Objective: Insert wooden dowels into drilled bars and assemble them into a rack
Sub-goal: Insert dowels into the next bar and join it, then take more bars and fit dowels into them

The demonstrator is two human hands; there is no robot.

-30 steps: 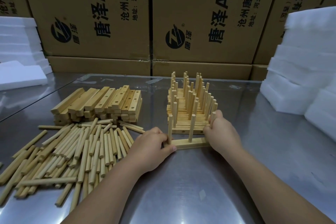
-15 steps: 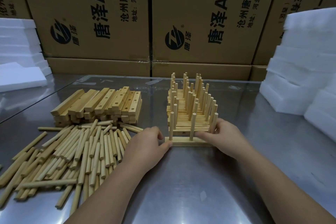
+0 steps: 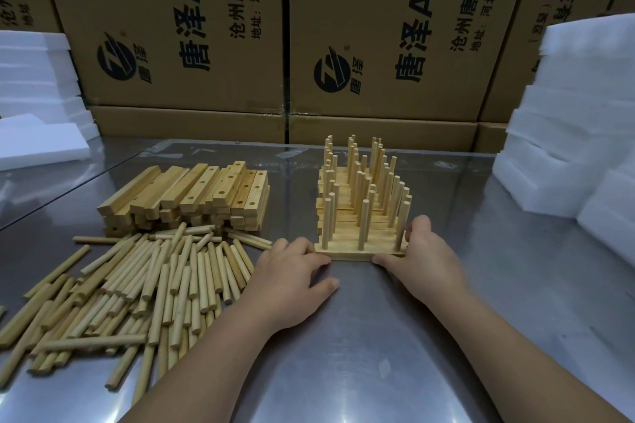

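A bar with three upright dowels [image 3: 350, 255] lies on the steel table [image 3: 343, 371], pressed against the front of a stepped rack of doweled bars [image 3: 360, 196]. My right hand [image 3: 422, 257] grips the bar's right end, thumb along its front edge and fingers beside the right dowel. The fingertips of my left hand [image 3: 295, 271] touch the bar's left end, while its thumb is spread on the table. A stack of drilled bars [image 3: 192, 196] sits at the left, with a heap of loose dowels [image 3: 154, 285] in front of it.
Large printed cardboard boxes [image 3: 378, 27] wall off the back of the table. White foam blocks are stacked at the right [image 3: 577, 113] and at the far left [image 3: 37, 86].
Both hands slid the three-dowel bar away from me until it met the rack's front. My left thumb came off the bar and now rests on the table.
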